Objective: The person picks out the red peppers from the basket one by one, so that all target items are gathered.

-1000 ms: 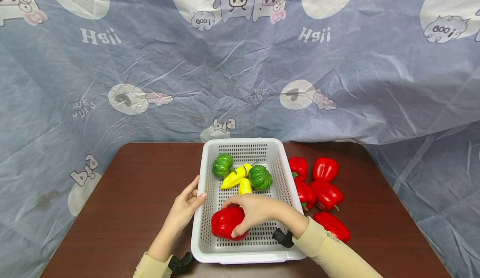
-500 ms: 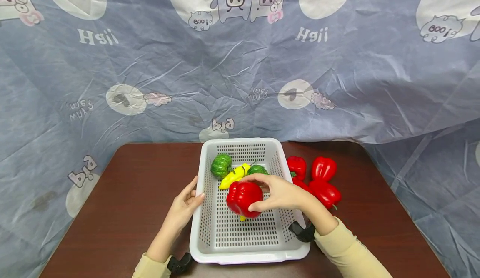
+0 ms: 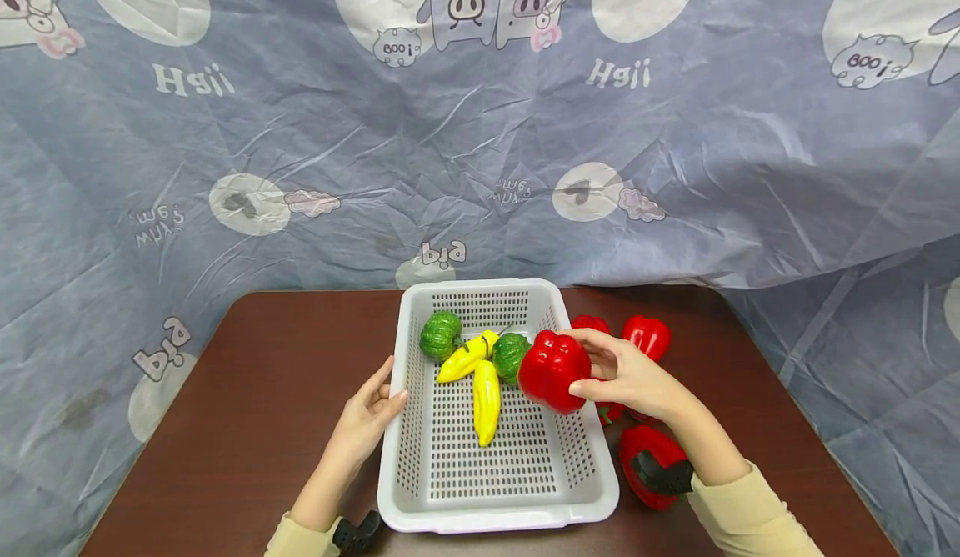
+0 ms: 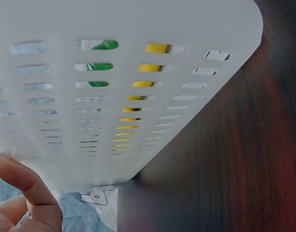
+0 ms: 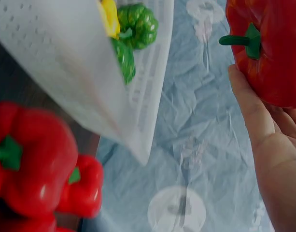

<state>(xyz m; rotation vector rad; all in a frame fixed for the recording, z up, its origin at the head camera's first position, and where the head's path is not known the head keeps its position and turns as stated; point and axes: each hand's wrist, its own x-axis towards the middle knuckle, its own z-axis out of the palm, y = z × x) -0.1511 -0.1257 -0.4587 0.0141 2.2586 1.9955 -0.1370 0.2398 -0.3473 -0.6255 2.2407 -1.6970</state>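
My right hand (image 3: 637, 382) grips a red bell pepper (image 3: 553, 372) with its thumb and fingers, holding it over the right side of the white plastic basket (image 3: 495, 522). In the right wrist view the pepper's green stem (image 5: 237, 40) shows. My left hand (image 3: 367, 415) holds the basket's left rim, thumb over the edge and the other fingers outside. Inside the basket lie two green ribbed squash-like vegetables, one at the back left (image 3: 441, 334) and one nearer the middle (image 3: 511, 355). Two long yellow vegetables lie there too, one slanted (image 3: 461, 360) and one lengthwise (image 3: 487, 407).
Several red bell peppers lie on the brown table (image 3: 300, 373) to the basket's right, including one at the back (image 3: 647, 336) and one partly behind my right wrist (image 3: 637, 478). A blue-grey printed cloth (image 3: 450, 140) hangs behind the table.
My right hand has lifted the red bell pepper from the front of the basket and carried it rightward to the right rim, uncovering the lengthwise yellow vegetable. My left hand stays on the rim.
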